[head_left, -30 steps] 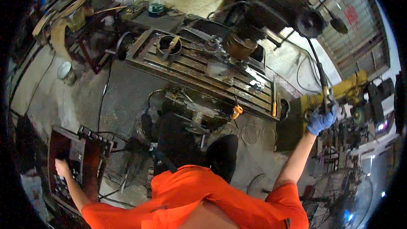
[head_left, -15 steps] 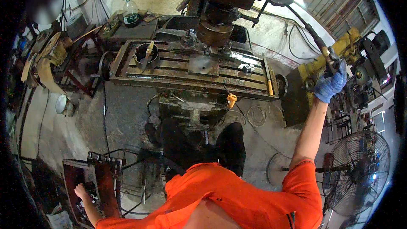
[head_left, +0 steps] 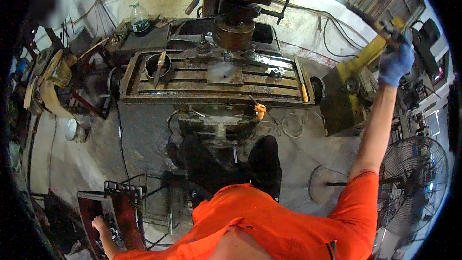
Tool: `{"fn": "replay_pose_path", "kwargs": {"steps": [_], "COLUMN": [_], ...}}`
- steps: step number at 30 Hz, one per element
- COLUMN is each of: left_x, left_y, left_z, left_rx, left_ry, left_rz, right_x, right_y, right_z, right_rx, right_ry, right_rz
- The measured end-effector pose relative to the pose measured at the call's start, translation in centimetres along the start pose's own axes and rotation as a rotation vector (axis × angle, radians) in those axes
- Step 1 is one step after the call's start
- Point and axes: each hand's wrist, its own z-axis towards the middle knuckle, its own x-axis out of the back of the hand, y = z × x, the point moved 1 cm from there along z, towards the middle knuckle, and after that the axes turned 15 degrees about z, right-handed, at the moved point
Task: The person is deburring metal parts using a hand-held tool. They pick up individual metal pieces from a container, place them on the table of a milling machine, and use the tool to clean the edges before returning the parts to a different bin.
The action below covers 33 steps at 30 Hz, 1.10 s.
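Right hand (head_left: 395,62), blue-gloved at 2 o'clock, has fingers wrapped around a long lever (head_left: 368,17); its grip end is hidden, its axis running up-left toward the milling machine (head_left: 236,5). Left hand (head_left: 100,223) at 7 o'clock rests on a red box (head_left: 122,214); can't tell its finger spread, contents blurred.

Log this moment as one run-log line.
right hand: gloved, raised, gripping long lever | left hand: bare, low on red box | mill table: disc under spindle

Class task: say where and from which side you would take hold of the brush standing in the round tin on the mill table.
Grip the brush by its handle end, probably from above and the front. It leans in the tin, one end sticking up past the rim and toward the table edge, the other down inside, so only that raised end is free.
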Motion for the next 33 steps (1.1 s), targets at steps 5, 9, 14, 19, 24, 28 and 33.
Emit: {"fn": "replay_pose_path", "kwargs": {"steps": [5, 9, 14, 19, 24, 28, 33], "left_x": [8.3, 11.7, 9.4, 19.8, 31.1, 31.0, 35.4], "left_y": [-2.3, -6.5, -8.3, -11.3, -11.8, -10.4, -8.3], "left_z": [-1.3, -4.7, -3.5, -0.5, 3.1, 5.4, 5.5], "left_rx": [0.265, 0.634, 0.508, 0.554, 0.221, -0.155, -0.166], "left_ry": [-0.071, 0.105, 0.095, 0.251, 0.377, 0.317, 0.323], "left_rz": [-0.453, -0.770, -2.062, -2.412, -2.586, -2.702, -2.875], "right_x": [-1.4, -0.3, -0.1, -5.6, -12.1, -13.2, -8.8], "right_y": [-0.4, -0.9, -5.6, -6.3, -5.7, -10.1, -9.5], "right_z": [7.7, 5.2, -16.5, -39.2, -49.7, -45.9, -37.9], "right_rx": [0.178, 0.380, -0.173, -1.527, -1.706, -1.665, -1.268], "right_ry": [-0.110, 0.034, -0.238, -0.920, -0.607, -0.454, -0.091], "right_rz": [-0.176, -0.176, -0.118, 0.290, 0.416, 0.298, 0.427]}}
